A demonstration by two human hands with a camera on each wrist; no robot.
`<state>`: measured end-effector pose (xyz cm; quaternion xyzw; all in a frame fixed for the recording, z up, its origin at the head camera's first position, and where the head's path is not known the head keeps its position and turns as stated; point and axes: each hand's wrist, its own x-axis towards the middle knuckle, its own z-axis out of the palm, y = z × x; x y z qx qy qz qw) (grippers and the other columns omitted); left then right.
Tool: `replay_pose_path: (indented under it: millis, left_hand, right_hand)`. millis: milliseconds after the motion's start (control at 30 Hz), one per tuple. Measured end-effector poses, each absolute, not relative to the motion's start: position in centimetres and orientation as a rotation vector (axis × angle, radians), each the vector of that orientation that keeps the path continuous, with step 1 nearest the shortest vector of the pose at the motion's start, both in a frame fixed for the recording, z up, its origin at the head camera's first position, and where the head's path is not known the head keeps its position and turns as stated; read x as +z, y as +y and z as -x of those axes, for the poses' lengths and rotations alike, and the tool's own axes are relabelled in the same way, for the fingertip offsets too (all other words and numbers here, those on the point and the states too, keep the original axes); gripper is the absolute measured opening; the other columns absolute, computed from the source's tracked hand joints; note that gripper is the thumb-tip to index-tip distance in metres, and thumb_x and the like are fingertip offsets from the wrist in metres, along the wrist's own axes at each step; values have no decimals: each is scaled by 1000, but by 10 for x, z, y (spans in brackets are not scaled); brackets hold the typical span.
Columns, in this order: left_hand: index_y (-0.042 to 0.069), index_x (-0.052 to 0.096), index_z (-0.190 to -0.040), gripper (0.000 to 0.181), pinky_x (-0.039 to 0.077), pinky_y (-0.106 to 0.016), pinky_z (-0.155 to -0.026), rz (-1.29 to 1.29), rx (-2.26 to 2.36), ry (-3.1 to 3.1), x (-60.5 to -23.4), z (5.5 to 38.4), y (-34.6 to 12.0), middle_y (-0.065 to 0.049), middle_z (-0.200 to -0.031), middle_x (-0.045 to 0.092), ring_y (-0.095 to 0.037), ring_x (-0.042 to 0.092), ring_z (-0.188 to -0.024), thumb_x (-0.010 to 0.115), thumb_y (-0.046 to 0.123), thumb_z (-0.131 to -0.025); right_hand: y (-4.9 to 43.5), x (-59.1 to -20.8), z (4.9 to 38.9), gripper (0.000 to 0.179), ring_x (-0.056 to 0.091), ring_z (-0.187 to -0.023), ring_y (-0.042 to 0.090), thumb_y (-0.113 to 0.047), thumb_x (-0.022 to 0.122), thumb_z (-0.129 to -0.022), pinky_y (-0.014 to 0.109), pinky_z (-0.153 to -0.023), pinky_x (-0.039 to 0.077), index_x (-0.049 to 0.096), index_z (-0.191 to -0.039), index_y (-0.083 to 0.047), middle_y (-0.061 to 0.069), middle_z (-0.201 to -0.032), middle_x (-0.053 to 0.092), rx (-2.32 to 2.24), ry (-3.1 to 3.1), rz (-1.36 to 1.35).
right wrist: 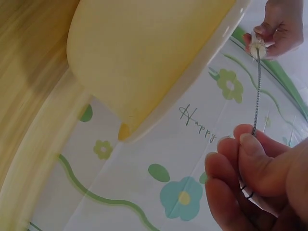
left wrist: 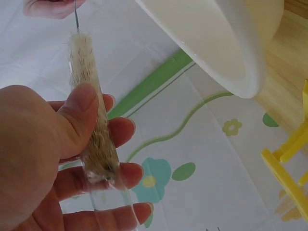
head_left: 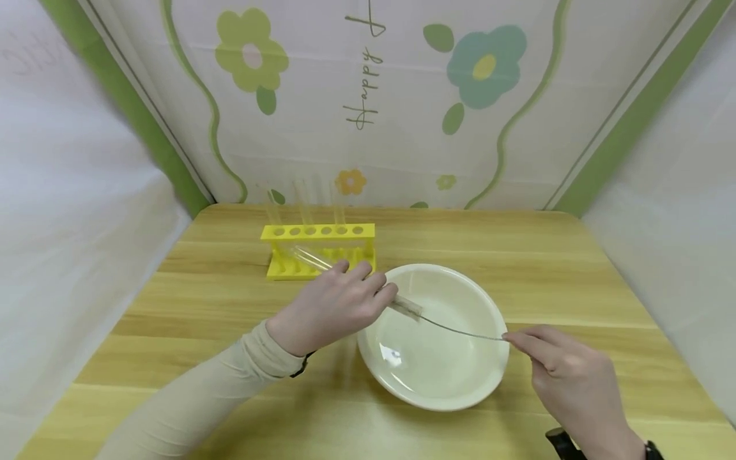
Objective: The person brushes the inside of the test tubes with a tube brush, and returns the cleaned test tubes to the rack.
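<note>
My left hand (head_left: pixel 339 303) grips a clear glass test tube (head_left: pixel 312 258) over the left side of a white basin (head_left: pixel 374 358). Inside the tube's mouth end sits the bristle head of a test tube brush (left wrist: pixel 98 125), seen in the left wrist view between thumb and fingers. Out of the mouth runs the brush's twisted wire handle (head_left: pixel 460 331), slightly bowed. At the basin's right rim my right hand (head_left: pixel 575 374) pinches that wire between thumb and forefinger. The wire's end loop shows below the thumb in the right wrist view.
Behind the left hand, a yellow test tube rack (head_left: pixel 318 232) holds several upright clear tubes. The wooden table (head_left: pixel 575 268) is bounded by a flowered cloth (head_left: pixel 402 160) at the back and white cloth at both sides.
</note>
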<state>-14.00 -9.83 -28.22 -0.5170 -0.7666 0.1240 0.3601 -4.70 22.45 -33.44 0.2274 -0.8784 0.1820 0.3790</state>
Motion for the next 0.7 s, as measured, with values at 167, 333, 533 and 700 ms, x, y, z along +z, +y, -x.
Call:
replay_pose_path:
  millis: [167, 333, 533, 700]
  left_hand:
    - [10, 52, -81, 20, 26, -22, -48, 1342, 304, -1960, -283, 139, -94, 3, -67, 39, -13, 31, -58, 45, -8, -86]
    - [11, 52, -80, 19, 26, -21, -47, 1333, 289, -1931, -283, 139, -89, 3, -65, 38, -11, 31, -56, 48, 0, -94]
    - [13, 43, -75, 22, 18, -20, -48, 1339, 292, -1912, -277, 135, -82, 4, -63, 26, -11, 16, -57, 42, -4, -88]
    - [13, 40, -72, 23, 14, -20, -50, 1355, 280, -1899, -274, 131, -75, 4, -64, 21, -11, 12, -60, 38, -7, -81]
  right_hand:
    - [214, -335, 53, 42, 66, -58, 20, 5, 42, -74, 25, -43, 45, 80, -81, -11, -3, -83, 72, 457, -2141, -593]
    - [205, -328, 53, 42, 63, -52, 20, 5, 38, -78, 28, -39, 41, 79, -78, -7, 0, -78, 70, 431, -2091, -603]
    - [192, -319, 52, 46, 51, -41, 20, 9, 33, -78, 26, -32, 29, 77, -73, -4, 3, -70, 66, 391, -1944, -619]
    - [182, -319, 57, 44, 47, -39, 21, 14, 36, -77, 27, -31, 26, 75, -69, -4, 4, -65, 64, 365, -1794, -624]
